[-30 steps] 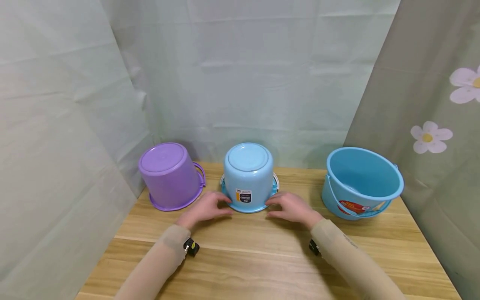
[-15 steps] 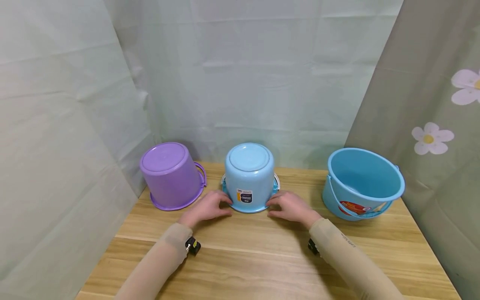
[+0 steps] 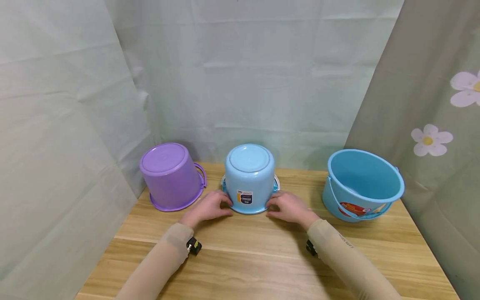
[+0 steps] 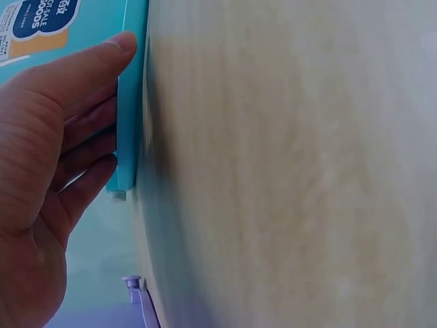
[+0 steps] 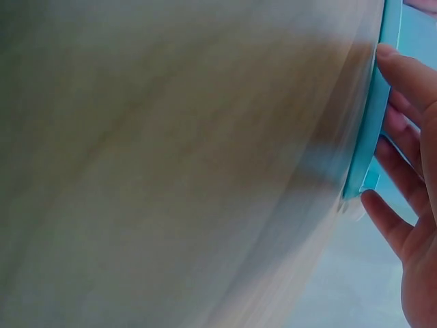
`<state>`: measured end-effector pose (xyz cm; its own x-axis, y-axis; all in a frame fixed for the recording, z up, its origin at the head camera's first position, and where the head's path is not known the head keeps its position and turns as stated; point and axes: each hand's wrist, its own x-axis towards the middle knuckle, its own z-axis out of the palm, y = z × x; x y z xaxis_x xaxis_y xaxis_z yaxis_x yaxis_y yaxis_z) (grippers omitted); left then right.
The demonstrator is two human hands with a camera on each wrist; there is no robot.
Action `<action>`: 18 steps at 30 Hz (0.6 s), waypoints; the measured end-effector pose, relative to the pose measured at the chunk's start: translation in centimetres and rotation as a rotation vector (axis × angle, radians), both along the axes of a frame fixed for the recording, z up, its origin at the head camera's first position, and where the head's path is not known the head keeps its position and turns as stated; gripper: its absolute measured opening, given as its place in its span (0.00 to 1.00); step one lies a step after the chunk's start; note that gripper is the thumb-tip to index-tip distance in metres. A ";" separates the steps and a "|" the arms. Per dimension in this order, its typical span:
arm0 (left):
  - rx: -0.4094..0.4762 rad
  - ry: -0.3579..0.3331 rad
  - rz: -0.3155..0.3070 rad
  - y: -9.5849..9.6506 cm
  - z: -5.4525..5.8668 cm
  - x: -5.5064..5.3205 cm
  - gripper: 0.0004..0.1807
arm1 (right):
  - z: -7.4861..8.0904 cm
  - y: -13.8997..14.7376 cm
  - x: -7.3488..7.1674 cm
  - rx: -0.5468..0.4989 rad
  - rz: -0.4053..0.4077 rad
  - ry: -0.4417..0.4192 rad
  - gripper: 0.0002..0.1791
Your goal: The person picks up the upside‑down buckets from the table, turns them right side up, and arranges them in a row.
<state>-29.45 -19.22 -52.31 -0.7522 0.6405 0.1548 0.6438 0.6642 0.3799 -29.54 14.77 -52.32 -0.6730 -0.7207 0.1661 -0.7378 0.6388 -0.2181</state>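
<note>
A light blue bucket (image 3: 249,177) stands upside down in the middle of the wooden table in the head view, its label facing me. My left hand (image 3: 212,205) holds its rim at the left side. In the left wrist view the thumb (image 4: 89,68) lies across the rim, and the other fingers bend against it farther round. At the opposite side my right hand (image 3: 288,207) holds the same rim. Its thumb tip (image 5: 388,52) touches the rim's edge in the right wrist view, with the other fingers behind. The fingertips are partly hidden.
An upturned purple bucket (image 3: 168,179) stands to the left, its handle toward the middle. On the right a larger blue bucket (image 3: 361,179) stands upright with its handle hanging at the front. Pale cloth (image 3: 262,83) hangs behind the table (image 3: 247,262).
Both hands stay at the rim of the middle bucket, almost still. The buckets keep their places; the head view shifts only slightly.
</note>
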 end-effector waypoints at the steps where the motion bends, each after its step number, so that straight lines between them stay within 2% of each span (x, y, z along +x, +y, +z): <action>1: 0.001 0.000 0.007 0.1 0.0 0.0 0.14 | -0.1 0.0 0.0 -0.004 -0.009 -0.002 0.13; 8: 0.008 0.015 0.057 0.5 0.1 0.0 0.13 | -0.3 -0.3 -0.1 -0.036 -0.087 -0.022 0.13; 13: 0.012 0.012 0.086 0.6 0.2 0.0 0.14 | -0.3 -0.4 -0.1 -0.066 -0.112 -0.027 0.15; 18: 0.071 0.011 0.109 0.6 0.4 0.1 0.14 | -0.1 -0.6 0.0 -0.125 -0.119 -0.009 0.16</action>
<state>-29.38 -18.60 -51.96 -0.8150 0.5419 0.2054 0.5733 0.7023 0.4220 -29.49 14.19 -52.46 -0.7544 -0.6096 0.2434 -0.6561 0.6892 -0.3075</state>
